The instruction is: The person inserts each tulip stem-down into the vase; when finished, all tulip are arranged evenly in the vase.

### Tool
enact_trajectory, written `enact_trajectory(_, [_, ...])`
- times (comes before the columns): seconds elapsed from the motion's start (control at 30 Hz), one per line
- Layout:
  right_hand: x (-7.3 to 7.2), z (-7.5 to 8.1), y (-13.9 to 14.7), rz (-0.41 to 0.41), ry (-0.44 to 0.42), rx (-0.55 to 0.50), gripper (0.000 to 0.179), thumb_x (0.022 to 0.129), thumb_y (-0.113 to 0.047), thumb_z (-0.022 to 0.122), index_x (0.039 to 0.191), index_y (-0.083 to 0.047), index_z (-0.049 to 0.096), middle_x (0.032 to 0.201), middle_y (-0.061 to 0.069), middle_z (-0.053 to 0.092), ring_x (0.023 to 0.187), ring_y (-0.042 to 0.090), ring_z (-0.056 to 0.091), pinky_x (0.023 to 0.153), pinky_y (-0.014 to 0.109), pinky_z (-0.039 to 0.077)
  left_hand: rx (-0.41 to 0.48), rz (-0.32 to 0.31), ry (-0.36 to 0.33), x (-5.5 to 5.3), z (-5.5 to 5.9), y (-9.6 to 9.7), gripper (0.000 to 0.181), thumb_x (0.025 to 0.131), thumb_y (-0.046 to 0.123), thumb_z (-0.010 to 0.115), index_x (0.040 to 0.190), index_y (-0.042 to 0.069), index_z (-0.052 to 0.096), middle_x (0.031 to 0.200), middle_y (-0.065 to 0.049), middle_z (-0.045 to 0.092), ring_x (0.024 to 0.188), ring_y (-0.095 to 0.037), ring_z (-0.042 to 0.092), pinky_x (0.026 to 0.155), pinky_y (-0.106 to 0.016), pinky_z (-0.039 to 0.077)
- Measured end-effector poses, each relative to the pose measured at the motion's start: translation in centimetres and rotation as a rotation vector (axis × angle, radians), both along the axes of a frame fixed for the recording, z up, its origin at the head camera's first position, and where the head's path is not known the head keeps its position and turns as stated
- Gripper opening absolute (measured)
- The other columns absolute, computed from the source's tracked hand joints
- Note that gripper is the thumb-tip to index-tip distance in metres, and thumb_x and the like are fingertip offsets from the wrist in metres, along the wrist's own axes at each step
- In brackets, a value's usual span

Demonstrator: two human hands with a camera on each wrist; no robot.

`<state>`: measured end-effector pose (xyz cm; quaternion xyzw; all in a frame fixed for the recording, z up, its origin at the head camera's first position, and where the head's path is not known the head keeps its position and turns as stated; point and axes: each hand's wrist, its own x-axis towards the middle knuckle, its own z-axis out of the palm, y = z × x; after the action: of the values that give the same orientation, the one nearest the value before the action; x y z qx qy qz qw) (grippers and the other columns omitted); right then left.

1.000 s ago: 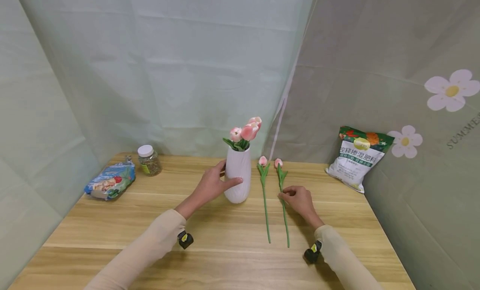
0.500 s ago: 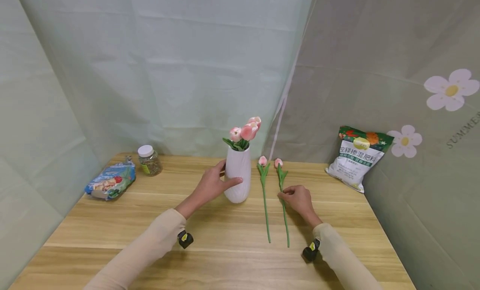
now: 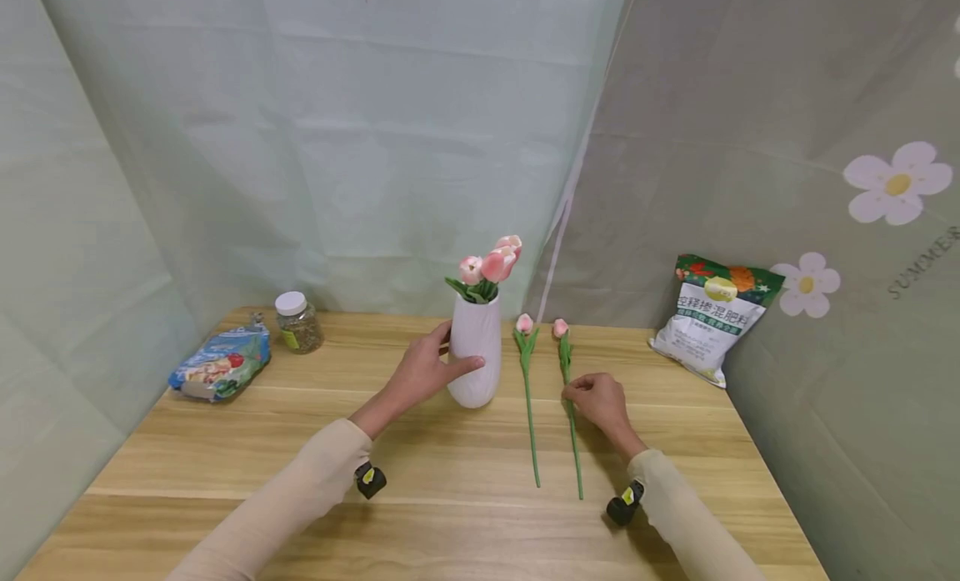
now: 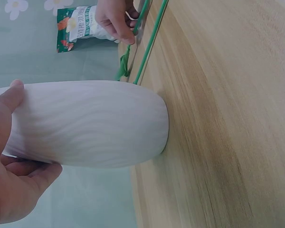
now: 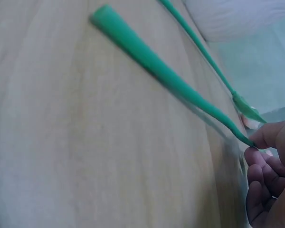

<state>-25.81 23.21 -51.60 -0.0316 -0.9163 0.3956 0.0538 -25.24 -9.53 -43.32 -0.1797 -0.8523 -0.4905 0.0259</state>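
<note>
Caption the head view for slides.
Left hand grips a white vase of pink tulips; right hand pinches another tulip stem.

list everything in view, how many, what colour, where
Tall rippled vase: one, white, standing mid-table
Tulips in vase: three visible, pink-and-white, above its rim
Loose long-stemmed tulips: two, pink-headed, right of vase
Clear round jar: one, white-lidded, back left
Crinkled plastic bag: one, blue, far left
Printed bag: one, white-and-green, back right
Wooden table: one, light brown, beneath
Cloth backdrops: at least two, pale green and grey, behind table
Flower prints: two whole, white, grey backdrop
Wrist cameras: two, black, one per wrist
Left hand: one, cream-sleeved, holding the vase
Right hand: one, cream-sleeved, pinching the right loose tulip
</note>
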Motion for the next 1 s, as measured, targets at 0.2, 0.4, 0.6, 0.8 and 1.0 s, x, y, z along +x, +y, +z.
enact_trajectory(0.2, [0.2, 0.3, 0.7, -0.018, 0.011, -0.069, 0.014, 0.087, -0.014, 0.075, 0.093, -0.003, 0.080, 0.078, 0.007, 0.076, 0.056, 0.012, 0.066, 0.051, 0.024, 0.050, -0.005, -0.001, 0.006, 0.0, 0.0, 0.0, 0.083, 0.088, 0.047, 0.080, 0.151, 0.006, 0.046, 0.145, -0.015, 0.058, 0.129, -0.032, 0.060, 0.104, -0.050, 0.053])
enact_trajectory(0.4, [0.7, 1.1, 1.1, -0.061, 0.027, -0.074, 0.014, 0.088, -0.016, 0.076, 0.093, -0.004, 0.080, 0.081, 0.006, 0.075, 0.066, 0.011, 0.064, 0.057, 0.025, 0.050, 0.001, 0.001, 0.000, -0.1, -0.1, 0.0, 0.083, 0.088, 0.047, 0.080, 0.151, 0.007, 0.046, 0.145, -0.014, 0.058, 0.129, -0.032, 0.060, 0.105, -0.049, 0.053])
enact_trajectory(0.6, [1.3, 2.5, 1.1, -0.084, 0.084, -0.103, 0.016, 0.089, -0.018, 0.076, 0.095, -0.003, 0.080, 0.084, 0.007, 0.075, 0.070, 0.012, 0.065, 0.060, 0.024, 0.051, 0.008, -0.006, 0.005, -0.1, -0.1, 0.0, 0.083, 0.087, 0.048, 0.080, 0.151, 0.007, 0.046, 0.144, -0.015, 0.058, 0.129, -0.032, 0.060, 0.105, -0.051, 0.053])
enact_trajectory(0.8, [2.0, 4.1, 1.1, -0.073, 0.115, -0.196, 0.019, 0.093, -0.016, 0.074, 0.102, 0.001, 0.078, 0.089, 0.013, 0.076, 0.063, 0.009, 0.066, 0.058, 0.025, 0.059, 0.009, -0.008, 0.011, -0.1, 0.0, -0.1, 0.083, 0.087, 0.047, 0.081, 0.151, 0.006, 0.046, 0.144, -0.015, 0.058, 0.128, -0.033, 0.060, 0.105, -0.052, 0.053])
enact_trajectory(1.0, [2.3, 5.4, 1.2, -0.081, 0.120, -0.299, 0.024, 0.097, -0.017, 0.072, 0.109, 0.003, 0.076, 0.096, 0.017, 0.075, 0.067, 0.009, 0.067, 0.062, 0.027, 0.063, 0.006, -0.009, 0.006, -0.1, 0.0, 0.0, 0.084, 0.088, 0.047, 0.080, 0.152, 0.005, 0.045, 0.145, -0.016, 0.057, 0.129, -0.033, 0.059, 0.105, -0.053, 0.052])
